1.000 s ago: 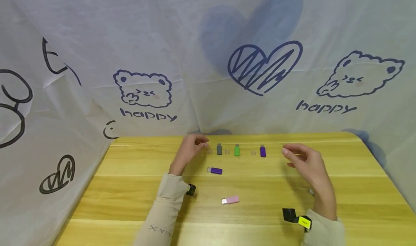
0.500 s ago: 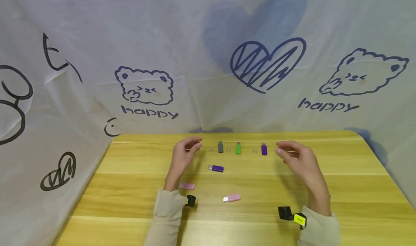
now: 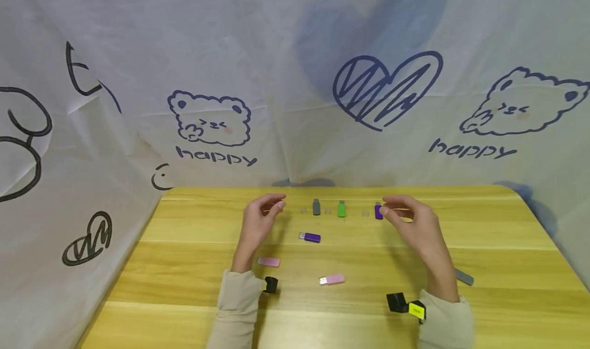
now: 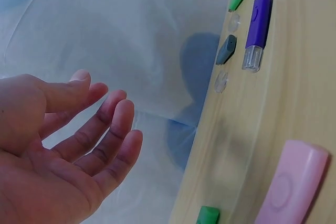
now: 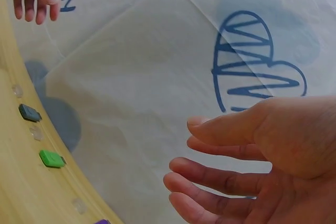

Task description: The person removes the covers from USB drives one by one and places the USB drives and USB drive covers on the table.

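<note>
Several USB flash drives lie on the wooden table. A grey one (image 3: pixel 316 207), a green one (image 3: pixel 341 209) and a purple one (image 3: pixel 378 211) stand in a row near the back edge. Small clear caps (image 3: pixel 365 213) lie beside them. My left hand (image 3: pixel 258 221) hovers left of this row, fingers loosely bent and holding nothing. At the row's right end, my right hand (image 3: pixel 415 223) is also bare, its thumb tip overlapping the purple drive in the head view. Both wrist views show relaxed, parted fingers with nothing between them.
Nearer me lie another purple drive (image 3: pixel 310 237) and two pink drives, one by my left wrist (image 3: pixel 269 262) and one in the middle (image 3: pixel 332 279). A second grey drive (image 3: pixel 464 276) lies right of my right forearm. A printed white cloth (image 3: pixel 286 108) hangs behind the table.
My left hand has drawn back leftward from the row's left end, uncovering a pink drive. My right hand has moved left to the back purple drive, and the grey drive beside its forearm shows more fully.
</note>
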A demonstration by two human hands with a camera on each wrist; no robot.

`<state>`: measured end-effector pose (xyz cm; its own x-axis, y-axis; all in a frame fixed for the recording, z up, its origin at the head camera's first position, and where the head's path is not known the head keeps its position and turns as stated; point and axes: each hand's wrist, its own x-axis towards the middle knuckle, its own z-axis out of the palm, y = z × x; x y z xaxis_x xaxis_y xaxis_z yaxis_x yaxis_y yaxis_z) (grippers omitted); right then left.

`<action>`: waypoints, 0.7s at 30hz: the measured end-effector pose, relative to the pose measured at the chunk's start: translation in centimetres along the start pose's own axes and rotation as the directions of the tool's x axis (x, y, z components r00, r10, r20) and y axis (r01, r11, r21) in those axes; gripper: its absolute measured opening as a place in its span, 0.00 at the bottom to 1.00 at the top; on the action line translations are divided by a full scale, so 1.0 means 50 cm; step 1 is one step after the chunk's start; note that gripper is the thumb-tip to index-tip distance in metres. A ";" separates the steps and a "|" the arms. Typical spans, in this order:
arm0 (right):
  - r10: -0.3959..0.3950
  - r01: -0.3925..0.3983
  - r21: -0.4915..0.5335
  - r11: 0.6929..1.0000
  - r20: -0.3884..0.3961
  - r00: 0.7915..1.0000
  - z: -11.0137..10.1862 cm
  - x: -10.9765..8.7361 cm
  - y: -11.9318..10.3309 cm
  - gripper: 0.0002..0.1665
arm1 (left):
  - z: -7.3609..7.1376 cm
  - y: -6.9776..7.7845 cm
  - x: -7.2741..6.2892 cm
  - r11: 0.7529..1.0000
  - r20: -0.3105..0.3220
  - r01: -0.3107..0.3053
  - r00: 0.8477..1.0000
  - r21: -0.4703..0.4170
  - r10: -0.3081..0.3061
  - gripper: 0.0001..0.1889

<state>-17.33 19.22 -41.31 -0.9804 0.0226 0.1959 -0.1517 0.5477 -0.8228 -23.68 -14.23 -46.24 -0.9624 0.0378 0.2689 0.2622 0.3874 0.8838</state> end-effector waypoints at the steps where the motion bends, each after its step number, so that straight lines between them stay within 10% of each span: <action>1: -0.002 0.002 0.003 1.000 0.001 1.000 0.003 0.000 -0.002 0.20 | 0.000 0.001 -0.001 1.000 -0.004 0.000 1.000 -0.001 0.000 0.11; 21: -0.146 0.169 -0.155 0.973 0.148 0.978 0.057 -0.035 0.008 0.15 | -0.013 0.006 -0.003 1.000 -0.014 -0.001 1.000 0.008 0.001 0.11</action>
<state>-16.05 17.03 -43.50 -0.9555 -0.1813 0.2328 -0.2934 0.6670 -0.6848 -23.39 -14.73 -45.75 -0.9610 0.0252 0.2753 0.2626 0.3947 0.8805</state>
